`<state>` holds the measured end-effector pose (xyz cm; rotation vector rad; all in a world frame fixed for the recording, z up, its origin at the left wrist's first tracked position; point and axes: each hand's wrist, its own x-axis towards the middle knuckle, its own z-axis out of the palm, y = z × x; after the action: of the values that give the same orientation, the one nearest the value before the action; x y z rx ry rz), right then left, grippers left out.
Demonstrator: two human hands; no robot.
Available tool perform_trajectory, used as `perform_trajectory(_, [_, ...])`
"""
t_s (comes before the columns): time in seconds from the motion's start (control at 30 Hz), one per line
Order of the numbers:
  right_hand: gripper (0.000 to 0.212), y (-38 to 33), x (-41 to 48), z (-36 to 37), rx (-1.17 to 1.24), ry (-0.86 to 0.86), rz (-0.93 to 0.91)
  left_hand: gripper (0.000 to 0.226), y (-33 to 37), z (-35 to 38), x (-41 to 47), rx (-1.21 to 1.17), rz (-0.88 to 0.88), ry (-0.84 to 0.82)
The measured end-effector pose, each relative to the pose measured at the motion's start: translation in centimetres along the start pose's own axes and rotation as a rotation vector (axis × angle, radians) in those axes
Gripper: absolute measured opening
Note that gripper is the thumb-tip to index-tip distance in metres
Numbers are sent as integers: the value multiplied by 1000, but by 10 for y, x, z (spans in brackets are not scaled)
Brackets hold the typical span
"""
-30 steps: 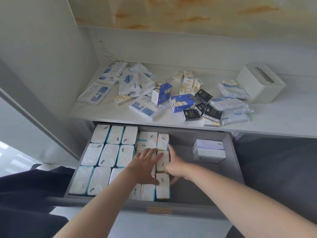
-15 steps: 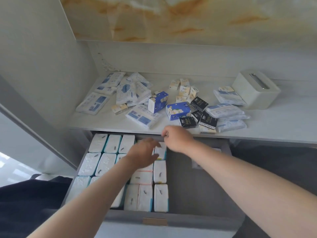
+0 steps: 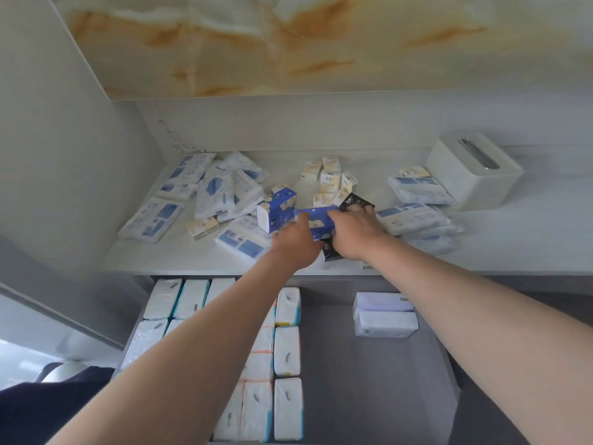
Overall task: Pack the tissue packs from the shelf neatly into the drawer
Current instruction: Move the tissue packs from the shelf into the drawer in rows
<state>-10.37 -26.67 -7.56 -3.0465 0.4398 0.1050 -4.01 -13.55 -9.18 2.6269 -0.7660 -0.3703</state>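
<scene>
Loose tissue packs lie scattered on the white shelf (image 3: 513, 252). My left hand (image 3: 298, 244) curls around the left end of a lying blue tissue pack (image 3: 317, 221). My right hand (image 3: 356, 234) touches that pack's right end with the thumb, and its fingers spread over a black pack (image 3: 356, 200). Another black pack (image 3: 329, 252) shows between my wrists. A second blue pack (image 3: 277, 210) stands upright just to the left. Below the shelf, the open grey drawer (image 3: 369, 380) holds rows of white packs (image 3: 287, 351) on its left side.
Flat white-and-blue packs lie at the shelf's left (image 3: 150, 220) and in a stack at its right (image 3: 414, 216). Small cream packs (image 3: 329, 181) sit behind my hands. A white tissue box (image 3: 471, 175) stands at the far right. Two white packs (image 3: 385, 316) lie in the drawer's right part.
Both hands have left the packs in the drawer and risen to the shelf, landing on the lying blue pack and the black packs. The view has tilted upward.
</scene>
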Motion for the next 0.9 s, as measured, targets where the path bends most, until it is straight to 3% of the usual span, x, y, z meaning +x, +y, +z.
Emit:
perform_trajectory(0.1, [38, 1, 0, -1, 191, 145, -10, 60, 1, -9, -5, -352, -39, 158])
perform_trajectory(0.3, [18, -8, -17, -18, 548, 281, -45, 16, -6, -26, -23, -939, -241, 343])
perform_trajectory(0.37, [13, -13, -24, -24, 583, 244, -31, 28, -13, -31, -39, -1033, -232, 321])
perform_trajectory(0.47, [38, -21, -40, -36, 592, 131, -14, 52, -29, -37, -67, -1124, -164, 162])
perform_trajectory(0.57, [64, -32, -60, -47, 553, -33, -77, 59, -45, -39, -96, -1094, -49, 7])
perform_trajectory(0.7, [47, -52, -86, -43, 417, -291, -126, 51, -56, -29, -130, -1000, 56, -124])
perform_trajectory(0.9, [33, -58, -122, -10, 303, -692, -27, 47, -73, 22, -157, -582, 175, -246])
